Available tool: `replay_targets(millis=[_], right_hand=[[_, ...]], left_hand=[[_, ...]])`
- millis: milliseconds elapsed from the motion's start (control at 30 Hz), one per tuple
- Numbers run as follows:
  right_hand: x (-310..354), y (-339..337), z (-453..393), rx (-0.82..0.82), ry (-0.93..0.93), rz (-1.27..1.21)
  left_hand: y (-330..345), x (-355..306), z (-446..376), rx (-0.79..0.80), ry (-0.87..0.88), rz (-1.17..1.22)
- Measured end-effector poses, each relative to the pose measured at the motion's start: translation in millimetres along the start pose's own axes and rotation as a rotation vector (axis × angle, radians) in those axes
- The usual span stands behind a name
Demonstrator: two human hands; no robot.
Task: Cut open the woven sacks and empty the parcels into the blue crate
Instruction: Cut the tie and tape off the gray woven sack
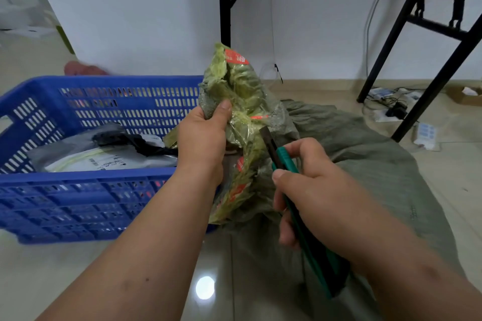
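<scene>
Nearest the camera, the right hand is wrapped around a green utility knife, thumb on top near the slider, the dark blade end pointing up and forward into the taped neck of the sack. The left hand grips that bunched neck, thumb pressed on the grey weave, holding it upright and taut; yellowish clear tape with red printed patches is wound round it. The rest of the grey-green woven sack lies slumped on the tiled floor to the right, just beside the crate.

The sack cloth looks soft and limp, and the glossy tape probably slippery, so a hold on the bare weave above the cut seems best, keeping fingers clear of the blade's path. Judging by its sag, the sack holds soft, fairly light loads.

To the left sits the blue crate, with grey and white parcels already inside. Beyond stand black folding table legs against a white wall, with cables on the floor at far right.
</scene>
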State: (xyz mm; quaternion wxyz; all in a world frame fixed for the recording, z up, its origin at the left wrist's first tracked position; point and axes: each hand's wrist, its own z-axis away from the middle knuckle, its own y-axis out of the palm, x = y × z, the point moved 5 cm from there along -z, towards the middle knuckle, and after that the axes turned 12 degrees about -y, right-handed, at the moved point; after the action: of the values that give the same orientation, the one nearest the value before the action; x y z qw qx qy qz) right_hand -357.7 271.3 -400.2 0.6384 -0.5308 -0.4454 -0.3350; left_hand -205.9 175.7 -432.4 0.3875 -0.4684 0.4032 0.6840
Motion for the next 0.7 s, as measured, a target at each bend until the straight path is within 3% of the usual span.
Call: replay_targets(millis=[200,700], right_hand=[[7.0,3.4,-5.7,-0.106,-0.102,0.005],[-9.4,30.2,-24.5,-0.143,0.056,-0.089]], left_hand=[[3.6,-5.8,9.0,0.033,0.090,-0.037],[17.9,-11.6,17.9,0.153,0.266,-0.051]])
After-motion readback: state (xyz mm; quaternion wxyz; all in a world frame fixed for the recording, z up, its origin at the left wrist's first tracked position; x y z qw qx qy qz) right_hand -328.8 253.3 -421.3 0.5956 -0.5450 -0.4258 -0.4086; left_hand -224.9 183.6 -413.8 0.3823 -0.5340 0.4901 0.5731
